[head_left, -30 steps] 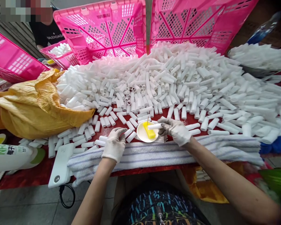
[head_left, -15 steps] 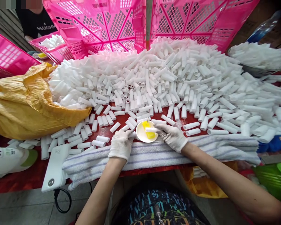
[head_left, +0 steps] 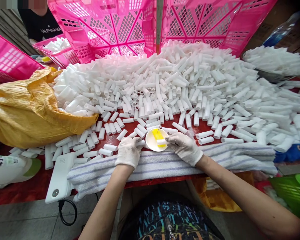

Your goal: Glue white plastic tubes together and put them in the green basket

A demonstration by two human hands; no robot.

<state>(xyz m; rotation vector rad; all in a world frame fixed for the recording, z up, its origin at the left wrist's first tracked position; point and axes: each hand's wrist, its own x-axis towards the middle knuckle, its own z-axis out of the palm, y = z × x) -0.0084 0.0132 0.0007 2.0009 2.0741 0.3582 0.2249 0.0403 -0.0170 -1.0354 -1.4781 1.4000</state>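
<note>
Both my hands wear white gloves. My left hand [head_left: 129, 150] is closed on a short white tube [head_left: 140, 143], just left of a small white dish [head_left: 152, 145]. My right hand [head_left: 184, 147] pinches another white tube [head_left: 161, 142], which lies over the dish's right part. Inside the dish is a yellow block [head_left: 157, 134] with a thin pin standing up from it. Under my hands runs a folded striped towel [head_left: 162, 166] along the table's front edge. A large heap of white tubes [head_left: 175, 76] rises behind the dish.
Pink crates [head_left: 125, 28] stand behind the heap. On the left are a yellow sack [head_left: 35, 110], a white power bank [head_left: 61, 176] with a cable, and a bottle [head_left: 10, 170]. A heaped bowl of tubes [head_left: 277, 60] is at right. A person in black [head_left: 41, 23] is at the upper left.
My right hand has moved slightly right and down, and its tube now sits lower over the yellow block. The left hand has barely shifted and still holds its tube.
</note>
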